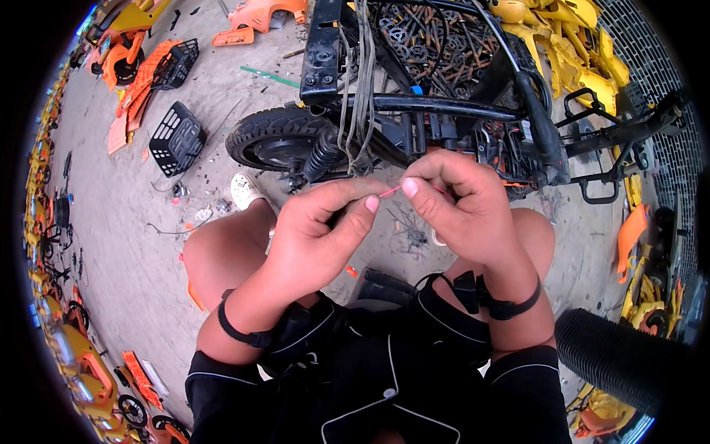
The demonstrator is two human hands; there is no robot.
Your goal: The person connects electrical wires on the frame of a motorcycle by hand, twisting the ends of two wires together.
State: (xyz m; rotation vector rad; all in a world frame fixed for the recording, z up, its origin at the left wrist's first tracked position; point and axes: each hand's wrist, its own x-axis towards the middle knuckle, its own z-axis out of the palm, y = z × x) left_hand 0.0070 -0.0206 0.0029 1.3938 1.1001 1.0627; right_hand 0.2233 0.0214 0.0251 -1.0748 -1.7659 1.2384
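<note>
A thin pink-red wire (390, 192) runs between my two hands, held up in front of my knees. My left hand (318, 226) pinches one end of it between thumb and forefinger. The other side is pinched the same way by my right hand (460, 203), and a short bit of wire shows beyond that thumb. Just past my hands stands a stripped black scooter frame (458, 106) with a rear wheel (270, 138), a coil spring shock (322, 157) and exposed wiring. A bundle of grey cables (360, 81) hangs over the frame.
Black plastic baskets (177, 139) and orange panels (140, 96) lie on the concrete floor to the left. Metal parts (436, 44) are heaped behind the frame. Yellow panels (584, 52) pile up at the far right, and a ribbed black object (606, 355) is near my right elbow.
</note>
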